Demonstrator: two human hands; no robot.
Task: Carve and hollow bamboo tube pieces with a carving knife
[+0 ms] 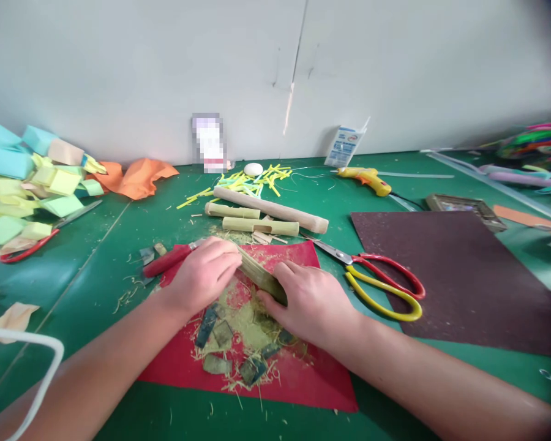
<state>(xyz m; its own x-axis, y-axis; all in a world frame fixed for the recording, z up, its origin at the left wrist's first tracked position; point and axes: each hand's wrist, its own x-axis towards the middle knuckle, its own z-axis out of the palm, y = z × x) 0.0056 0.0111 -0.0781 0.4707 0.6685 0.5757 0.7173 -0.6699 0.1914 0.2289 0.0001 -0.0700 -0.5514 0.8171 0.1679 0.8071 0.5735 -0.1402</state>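
A greenish bamboo piece [257, 269] slants between my two hands above a red sheet [326, 386]. My right hand [307, 297] is closed around its near end, thumb underneath. My left hand [206, 269] has its fingers curled at the far end; whether something small is also under them is hidden. Just behind the left hand lies a red-handled tool [165, 261], its metal end partly covered by the hand. Bamboo dust, shavings and several dark bamboo chips [217, 364] cover the sheet below. Scissors [371, 275] with red and yellow handles lie open right of my right hand.
Beyond the sheet lie a long bamboo stick [270, 210], notched bamboo pieces [260, 226] and yellow-green strips [275, 177]. A yellow glue gun [365, 179] and dark board [445, 269] are on the right. Folded papers [22, 190] and red-handled scissors [30, 248] sit left. A wall stands behind.
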